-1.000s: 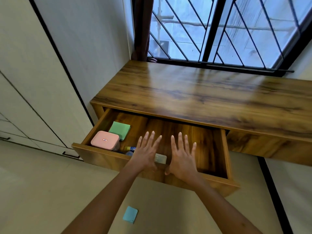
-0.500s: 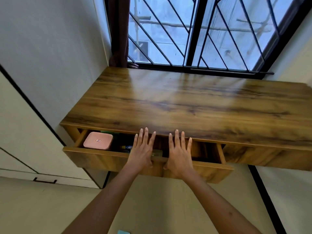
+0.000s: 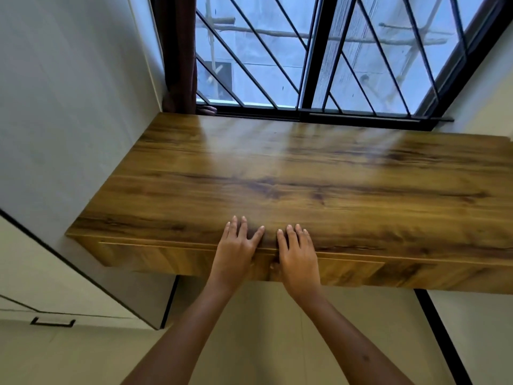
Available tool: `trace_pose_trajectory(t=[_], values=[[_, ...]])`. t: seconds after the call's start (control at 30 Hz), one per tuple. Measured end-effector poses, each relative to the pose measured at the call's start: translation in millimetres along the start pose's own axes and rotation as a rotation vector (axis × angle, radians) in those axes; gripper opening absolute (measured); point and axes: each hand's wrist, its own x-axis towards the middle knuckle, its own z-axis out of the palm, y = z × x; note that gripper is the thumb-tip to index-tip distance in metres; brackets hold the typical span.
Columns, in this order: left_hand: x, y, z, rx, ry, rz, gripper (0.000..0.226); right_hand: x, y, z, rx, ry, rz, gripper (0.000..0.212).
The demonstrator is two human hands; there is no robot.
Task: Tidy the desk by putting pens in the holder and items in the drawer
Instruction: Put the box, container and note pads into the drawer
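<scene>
Wooden desk (image 3: 319, 176), fingertips on edge

Single head-worn wide-angle view, looking forward and steeply down from close above the near edge of the wooden counter (image 3: 305, 173). Faces the barred window (image 3: 333, 56) beyond; floor (image 3: 83, 357) below, both forearms entering from the bottom edge.

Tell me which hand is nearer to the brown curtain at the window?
Left. The left hand lies on the desk edge, below and slightly right of the curtain; the right hand lies farther right.
</scene>
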Motion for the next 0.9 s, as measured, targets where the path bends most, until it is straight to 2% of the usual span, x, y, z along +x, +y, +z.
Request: trace_pose_trajectory(t=[0.13, 0.43, 0.67, 0.8, 0.9], values=[[5, 2, 7, 0.045, 0.061, 0.021, 0.063, 3, 2, 11, -0.017, 0.076, -0.020, 0.066], [8, -1, 8, 0.115, 0.008, 0.048, 0.063, 5, 9, 20, -0.038, 0.218, -0.075, 0.053], [6, 9, -8, 0.060, 0.000, -0.007, 0.044, 2, 9, 15, 0.016, 0.149, -0.078, 0.061], [5, 15, -18, -0.044, -0.020, -0.085, 0.069, -2, 16, 5, 0.110, 0.151, -0.049, 0.055], [3, 21, -21, -0.079, -0.018, -0.104, 0.078, -12, 26, 0, 0.167, 0.138, -0.026, 0.053]])
